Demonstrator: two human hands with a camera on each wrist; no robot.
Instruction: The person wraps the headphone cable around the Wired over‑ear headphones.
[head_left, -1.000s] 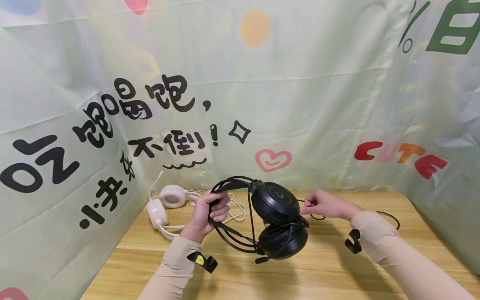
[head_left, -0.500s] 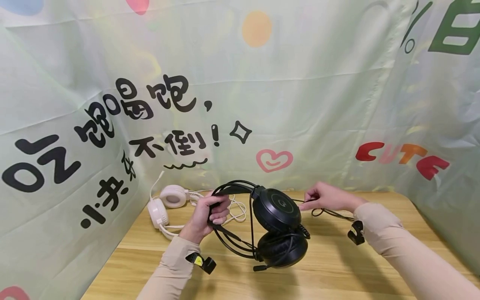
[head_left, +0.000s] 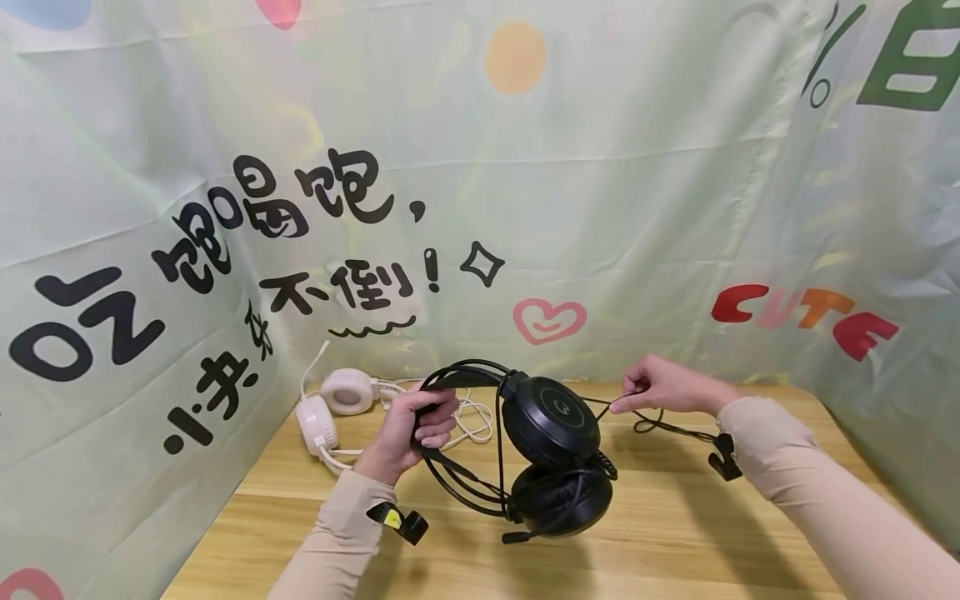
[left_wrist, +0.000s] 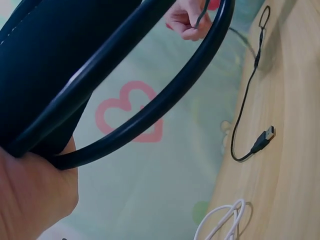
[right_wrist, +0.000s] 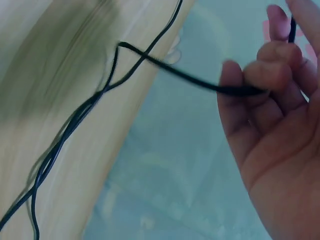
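Observation:
My left hand (head_left: pixel 412 429) grips the headband of a black headset (head_left: pixel 551 421), held up over the table with its round ear cups to the right. A small microphone (head_left: pixel 516 537) sticks out below the lower cup. In the left wrist view, the dark headband tubes (left_wrist: pixel 150 117) cross close to the camera. My right hand (head_left: pixel 667 387) pinches the headset's black cable (right_wrist: pixel 190 77) just right of the cups. From there the cable drops to the table, where it lies loosely twisted. A USB plug (left_wrist: pixel 262 140) at the cable's end rests on the wood.
A white headset (head_left: pixel 318 425) with a raised microphone lies at the back left of the wooden table (head_left: pixel 637 533). Its white cord (head_left: pixel 476 421) is coiled behind the black headset. Printed cloth (head_left: pixel 622 208) hangs close behind the table and along both sides.
My right hand has moved slightly right, away from the ear cups, along with the pinched cable. The black headset has dipped a little in my left hand, which keeps its grip.

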